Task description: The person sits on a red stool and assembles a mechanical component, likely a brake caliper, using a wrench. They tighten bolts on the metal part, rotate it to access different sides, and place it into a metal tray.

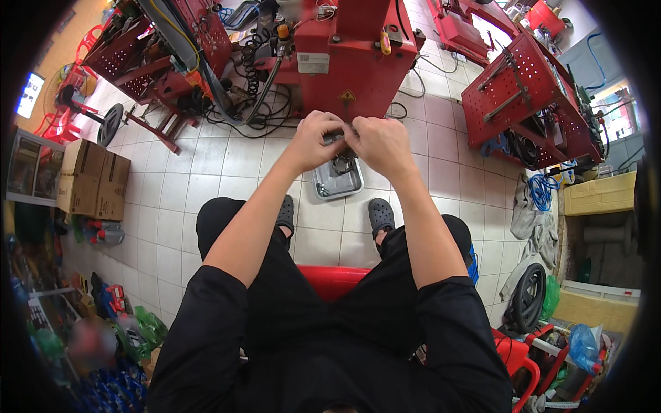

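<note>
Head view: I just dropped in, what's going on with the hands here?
A person sits on a red stool on a tiled floor, facing a red machine. The left hand and right hand are brought together, working on a small metal part pinched between them; it is too small to identify. Directly below, a shallow metal tray with a few small parts sits on the floor between the feet.

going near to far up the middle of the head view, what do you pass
red stool → grey clogs → metal tray on the tiled floor → left hand and right hand pinching a small part together → red machine
</note>
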Motion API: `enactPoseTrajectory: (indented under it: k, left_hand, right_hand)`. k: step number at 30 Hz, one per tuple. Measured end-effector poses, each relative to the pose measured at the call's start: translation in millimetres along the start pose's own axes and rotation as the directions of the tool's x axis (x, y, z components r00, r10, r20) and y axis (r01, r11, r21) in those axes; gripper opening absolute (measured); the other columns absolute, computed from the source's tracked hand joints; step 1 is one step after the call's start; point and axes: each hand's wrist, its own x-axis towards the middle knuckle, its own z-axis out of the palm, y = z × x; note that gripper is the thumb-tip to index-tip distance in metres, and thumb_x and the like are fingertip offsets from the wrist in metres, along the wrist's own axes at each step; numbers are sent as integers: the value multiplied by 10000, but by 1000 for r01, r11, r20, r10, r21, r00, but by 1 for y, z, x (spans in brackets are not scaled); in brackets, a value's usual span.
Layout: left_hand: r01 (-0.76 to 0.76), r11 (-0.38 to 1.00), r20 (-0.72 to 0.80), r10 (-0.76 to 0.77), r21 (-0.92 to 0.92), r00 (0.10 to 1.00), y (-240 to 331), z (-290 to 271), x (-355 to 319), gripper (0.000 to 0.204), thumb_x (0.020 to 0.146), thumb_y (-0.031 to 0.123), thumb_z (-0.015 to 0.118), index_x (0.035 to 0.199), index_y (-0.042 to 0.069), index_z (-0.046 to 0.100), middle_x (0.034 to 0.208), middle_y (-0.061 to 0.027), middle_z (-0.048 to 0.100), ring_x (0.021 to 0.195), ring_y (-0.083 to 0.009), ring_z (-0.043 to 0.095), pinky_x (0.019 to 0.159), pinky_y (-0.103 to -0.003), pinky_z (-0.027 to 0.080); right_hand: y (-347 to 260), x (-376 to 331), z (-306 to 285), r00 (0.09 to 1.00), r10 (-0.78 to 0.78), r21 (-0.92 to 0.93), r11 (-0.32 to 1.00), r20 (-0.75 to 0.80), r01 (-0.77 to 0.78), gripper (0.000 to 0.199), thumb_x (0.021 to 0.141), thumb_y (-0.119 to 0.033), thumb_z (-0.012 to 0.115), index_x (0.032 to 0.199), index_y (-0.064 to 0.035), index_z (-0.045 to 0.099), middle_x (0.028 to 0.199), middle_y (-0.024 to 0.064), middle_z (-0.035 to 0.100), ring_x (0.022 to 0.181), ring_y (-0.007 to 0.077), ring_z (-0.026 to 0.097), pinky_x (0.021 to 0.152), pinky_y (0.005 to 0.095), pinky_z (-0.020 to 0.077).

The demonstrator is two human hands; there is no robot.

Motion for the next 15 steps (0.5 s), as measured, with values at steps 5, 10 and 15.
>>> enactPoseTrajectory:
  k: [5, 10, 15]
  left_hand:
    - [175, 982, 94, -168, -77, 981, -20, -15, 0, 337, 767, 120, 495, 1012, 110, 725, 1054, -83, 627, 1051, -279, 538, 972, -389, 398]
    - [38, 997, 58, -42, 67, 997, -8, -18, -3, 198, 807, 111, 507, 813, 15, 680, 799, -65, 593, 828, -210, 565, 761, -347, 464]
    - [317, 878, 129, -290, -358, 948, -15, -33, -5, 290, 885, 186, 501, 651, 17, 480, 579, -8, 426, 584, -117, 440, 539, -299, 357]
  right_hand:
    - [4, 1, -5, 999, -50, 37, 998, -20, 51, 319, 895, -281, 584, 656, -70, 568, 595, 113, 601, 573, 314, 602, 539, 426, 458]
    - [4, 1, -5, 998, -23, 0, 1000, -58, 23, 325, 900, -292, 585, 664, -70, 565, 601, 106, 605, 569, 309, 600, 561, 432, 455]
    - [2, 0, -5, 999, -21, -45, 999, -27, 19, 345, 898, -302, 593, 644, -71, 562, 583, 101, 598, 557, 304, 594, 549, 420, 451]
